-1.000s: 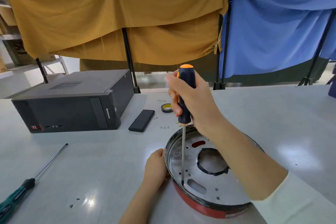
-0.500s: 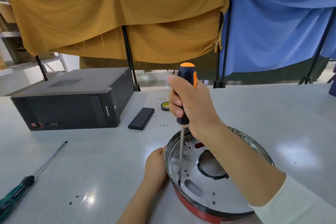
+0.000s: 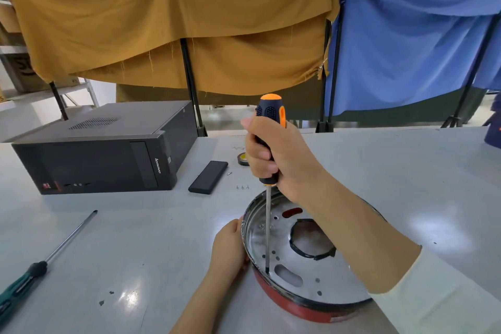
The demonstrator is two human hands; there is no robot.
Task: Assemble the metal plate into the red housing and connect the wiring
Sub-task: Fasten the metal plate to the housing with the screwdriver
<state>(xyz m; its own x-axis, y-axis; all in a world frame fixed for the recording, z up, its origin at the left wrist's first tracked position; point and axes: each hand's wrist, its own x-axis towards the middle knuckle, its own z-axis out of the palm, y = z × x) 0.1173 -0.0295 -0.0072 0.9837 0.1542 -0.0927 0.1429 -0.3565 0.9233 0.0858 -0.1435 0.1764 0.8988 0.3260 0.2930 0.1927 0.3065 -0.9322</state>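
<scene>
Near the front edge of the surface [image 3: 379,171], right hand [image 3: 282,156] wrapped in a fist round the black-and-orange handle of a screwdriver [image 3: 268,144], tool upright, shaft running straight down, tip touching the metal plate [image 3: 306,274] close to its left rim, just beside an oblong slot. Left hand [image 3: 229,248] on the outside left wall of the red housing [image 3: 292,304], fingers bent against the rim, holding it; fingertips hidden behind the wall. Right forearm crosses over the housing, pale sleeve at bottom right.

Metal plate sits inside the red housing, round, shiny, with a large centre cutout edged in black, small holes scattered, a red slot showing near the back. No wiring can be made out.

Just beyond the housing: three tiny screws [image 3: 242,187] in a row. Further back a black flat rectangular case [image 3: 208,177], a small roll of tape [image 3: 243,159] partly hidden by the right hand, one more loose screw beside the case. Left, a black desktop computer [image 3: 105,149] lying on its side. Far left front, a long green-handled screwdriver [image 3: 40,266] lying diagonally, well apart from the hands. Behind the surface, a mustard cloth [image 3: 173,27] and a blue cloth [image 3: 406,35] hung over black stands.
</scene>
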